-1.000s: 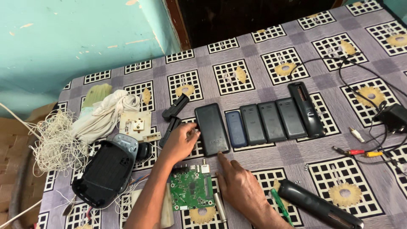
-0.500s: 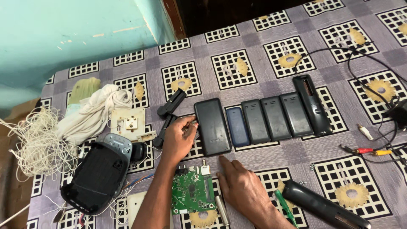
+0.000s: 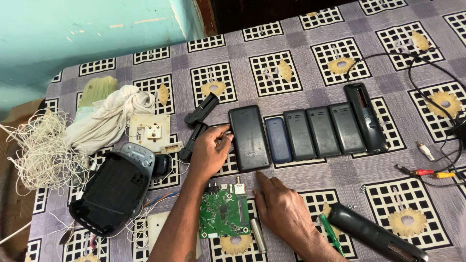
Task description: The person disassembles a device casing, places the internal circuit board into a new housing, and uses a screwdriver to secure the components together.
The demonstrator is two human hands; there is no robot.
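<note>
We see our left hand (image 3: 208, 153) and right hand (image 3: 281, 208) bare, with no gloves, rings or watch. Both forearms, entering from the lower edge of the frame, are uncovered, no sleeve reaching into view.

Five phones (image 3: 310, 133) lie in a row on the counter (image 3: 291, 53), a remote (image 3: 365, 117) at their right. A circuit board (image 3: 224, 216) lies before them, a cloth (image 3: 104, 119) far left.
</note>
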